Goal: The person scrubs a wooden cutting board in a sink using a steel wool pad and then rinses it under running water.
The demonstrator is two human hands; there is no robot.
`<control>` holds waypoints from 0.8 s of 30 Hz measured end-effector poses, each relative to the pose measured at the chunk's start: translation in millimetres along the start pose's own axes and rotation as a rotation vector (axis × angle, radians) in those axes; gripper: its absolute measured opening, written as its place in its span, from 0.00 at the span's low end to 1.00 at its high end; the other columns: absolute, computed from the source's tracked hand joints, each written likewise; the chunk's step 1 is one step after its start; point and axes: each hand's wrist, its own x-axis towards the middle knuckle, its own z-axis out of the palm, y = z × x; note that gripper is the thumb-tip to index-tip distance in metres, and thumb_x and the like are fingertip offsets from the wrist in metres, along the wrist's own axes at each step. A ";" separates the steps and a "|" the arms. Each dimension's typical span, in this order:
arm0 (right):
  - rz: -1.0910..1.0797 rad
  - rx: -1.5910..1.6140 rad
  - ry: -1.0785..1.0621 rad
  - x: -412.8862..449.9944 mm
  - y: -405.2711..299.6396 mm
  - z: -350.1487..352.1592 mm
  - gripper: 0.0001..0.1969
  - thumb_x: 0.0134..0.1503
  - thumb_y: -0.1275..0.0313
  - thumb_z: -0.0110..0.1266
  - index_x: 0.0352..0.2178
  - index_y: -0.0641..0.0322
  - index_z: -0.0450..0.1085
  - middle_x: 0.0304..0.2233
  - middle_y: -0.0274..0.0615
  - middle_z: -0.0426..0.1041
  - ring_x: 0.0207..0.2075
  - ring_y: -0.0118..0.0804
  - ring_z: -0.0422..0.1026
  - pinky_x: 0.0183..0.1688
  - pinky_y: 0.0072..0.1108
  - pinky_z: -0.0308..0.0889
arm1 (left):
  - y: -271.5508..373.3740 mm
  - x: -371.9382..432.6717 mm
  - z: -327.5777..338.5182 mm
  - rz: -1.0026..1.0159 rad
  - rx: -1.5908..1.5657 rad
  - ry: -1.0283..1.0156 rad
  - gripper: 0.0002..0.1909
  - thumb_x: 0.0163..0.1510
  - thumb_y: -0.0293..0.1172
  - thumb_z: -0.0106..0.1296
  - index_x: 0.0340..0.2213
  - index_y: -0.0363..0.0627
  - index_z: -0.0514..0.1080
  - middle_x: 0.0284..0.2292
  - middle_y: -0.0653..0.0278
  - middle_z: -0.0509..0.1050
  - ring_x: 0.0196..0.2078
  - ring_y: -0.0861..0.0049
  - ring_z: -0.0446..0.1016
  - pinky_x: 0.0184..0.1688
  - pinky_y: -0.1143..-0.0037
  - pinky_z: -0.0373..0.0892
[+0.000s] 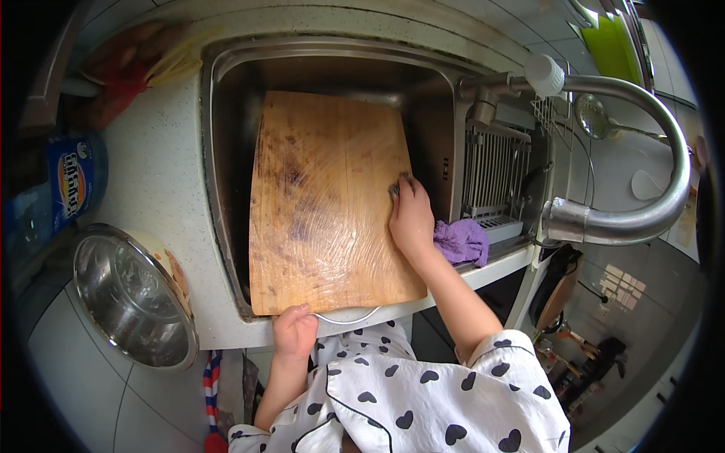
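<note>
A wet wooden cutting board [334, 209] with dark stains rests tilted in the stainless steel sink [430, 136], its near end over the front rim. My left hand [295, 331] grips the board's near edge, close to the left end of a wire handle [348, 320]. Pressed near the board's right edge, my right hand [412, 218] pinches a dark scouring pad [395, 189] that looks like steel wool. Most of the pad is hidden by my fingers. Wet streaks shine across the board's lower half.
A purple cloth [461, 242] lies right of the sink, below a dish rack [493, 170]. The curved faucet [674, 153] arches at the right. At the left stand a steel bowl [133, 294] on the counter's edge and a blue-labelled bottle [71, 181].
</note>
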 end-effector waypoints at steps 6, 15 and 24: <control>0.043 0.130 0.068 112.2 7.2 43.7 0.16 0.54 0.71 0.46 0.45 0.62 0.67 0.48 0.52 0.66 0.47 0.53 0.66 0.48 0.35 0.64 | -0.4 -0.8 10.1 0.019 0.038 -0.046 0.30 0.42 0.16 0.43 0.52 0.31 0.60 0.50 0.57 0.67 0.56 0.68 0.63 0.60 0.67 0.53; -0.597 0.620 -0.350 -9.1 -90.0 -6.8 0.19 0.52 0.76 0.50 0.48 0.57 0.67 0.53 0.49 0.64 0.56 0.50 0.60 0.58 0.32 0.56 | 5.3 -0.2 8.6 0.003 0.044 -0.070 0.30 0.42 0.15 0.43 0.51 0.33 0.60 0.49 0.58 0.67 0.54 0.68 0.63 0.59 0.67 0.54; -0.225 0.369 -0.028 16.3 -6.2 -7.1 0.19 0.48 0.78 0.51 0.45 0.63 0.68 0.50 0.53 0.66 0.51 0.54 0.63 0.53 0.32 0.60 | 2.7 7.4 11.0 -0.008 0.075 -0.121 0.28 0.43 0.13 0.43 0.50 0.32 0.60 0.48 0.59 0.67 0.53 0.72 0.63 0.59 0.70 0.54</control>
